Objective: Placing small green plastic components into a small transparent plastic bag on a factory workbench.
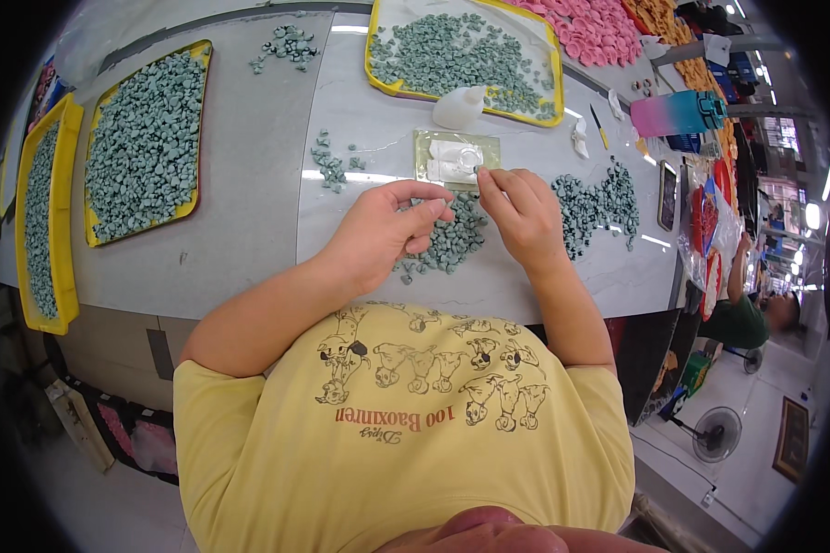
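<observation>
My left hand (383,235) hovers at the near side of a pile of small grey-green pieces (456,241). Its thumb and forefinger are pinched together, and what lies between them, if anything, is too small to make out. Across from it, my right hand (528,217) has its fingertips closed on a small green piece (479,170) at the edge of a flat square tray (420,166). White paste (452,158) is spread over the middle of that tray. Just beyond it a white squeeze bottle (458,109) leans over beside a yellow-rimmed tray (374,69).
More green pieces fill two yellow trays (203,64) (65,276) at the left. Loose heaps (581,212) (327,164) lie on the table. To the right are a knife (600,129), a phone (667,195) and a pink-blue bottle (678,113). A person (742,313) is farther right.
</observation>
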Demonstrator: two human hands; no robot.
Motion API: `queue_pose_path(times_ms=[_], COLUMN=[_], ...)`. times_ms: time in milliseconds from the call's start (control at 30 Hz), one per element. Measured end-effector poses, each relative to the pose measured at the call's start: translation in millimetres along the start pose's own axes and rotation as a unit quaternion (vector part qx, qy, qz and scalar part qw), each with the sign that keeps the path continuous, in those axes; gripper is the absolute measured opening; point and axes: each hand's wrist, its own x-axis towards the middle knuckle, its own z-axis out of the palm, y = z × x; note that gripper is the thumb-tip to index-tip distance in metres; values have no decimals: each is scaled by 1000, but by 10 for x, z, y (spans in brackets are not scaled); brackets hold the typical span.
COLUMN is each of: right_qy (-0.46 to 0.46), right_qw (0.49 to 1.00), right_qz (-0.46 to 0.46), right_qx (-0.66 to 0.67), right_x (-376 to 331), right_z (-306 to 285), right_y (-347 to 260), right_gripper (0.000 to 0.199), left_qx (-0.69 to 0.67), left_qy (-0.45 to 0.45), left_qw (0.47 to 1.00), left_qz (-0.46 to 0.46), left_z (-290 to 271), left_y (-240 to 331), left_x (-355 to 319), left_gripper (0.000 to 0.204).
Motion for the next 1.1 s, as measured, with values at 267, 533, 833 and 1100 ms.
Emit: queue_pose_path(times_ms=[267,533,833,1100], right_qy=[7,2,-1,0], right_qw=[1000,1000,1000,1000], right_qz=[18,1,6,-6], right_qx=[7,-4,1,-4], right_x=[-4,12,1,14], right_z=[-2,8,6,8], right_y=[-10,-11,-14,7], right_gripper=[33,33,31,34], left_qx=[-5,-28,-26,-19], left_qy=[13,14,16,31], left_qw=[1000,1000,1000,999], left_qz=[7,-2,-1,22], left_z=[11,1,-7,-12], left_y=[14,17,36,-3], left_x=[-9,-5,-15,22], left_gripper=[16,14,16,16])
